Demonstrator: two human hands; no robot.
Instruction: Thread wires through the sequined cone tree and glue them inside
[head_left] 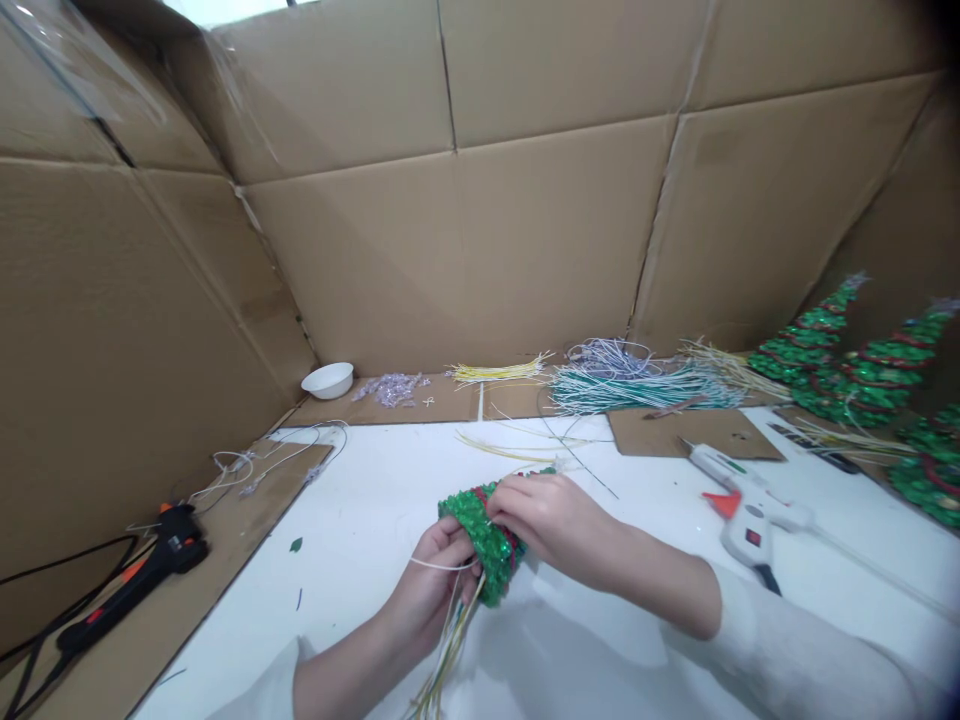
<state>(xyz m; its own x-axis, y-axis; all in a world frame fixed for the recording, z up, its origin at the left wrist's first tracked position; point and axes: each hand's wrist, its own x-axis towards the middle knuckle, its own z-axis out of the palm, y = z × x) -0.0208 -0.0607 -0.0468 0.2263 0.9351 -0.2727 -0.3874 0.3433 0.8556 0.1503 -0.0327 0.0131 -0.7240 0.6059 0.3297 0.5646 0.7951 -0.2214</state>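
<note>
My left hand (433,578) is closed around the lower part of a small green sequinned tree piece (484,530) with red trim, held just above the white table (360,520). A bundle of pale yellow strands (444,660) hangs down from that hand. My right hand (551,520) grips the upper side of the same green piece, fingers curled over it. A thin white strand (442,566) loops across between the two hands.
A white glue gun (742,505) lies to the right, a black glue gun (142,575) on cardboard at the left. Finished green trees (847,365) stand at the right. Bundles of teal, white and yellow strands (637,385), clear beads (394,388) and a white bowl (328,379) line the cardboard back wall.
</note>
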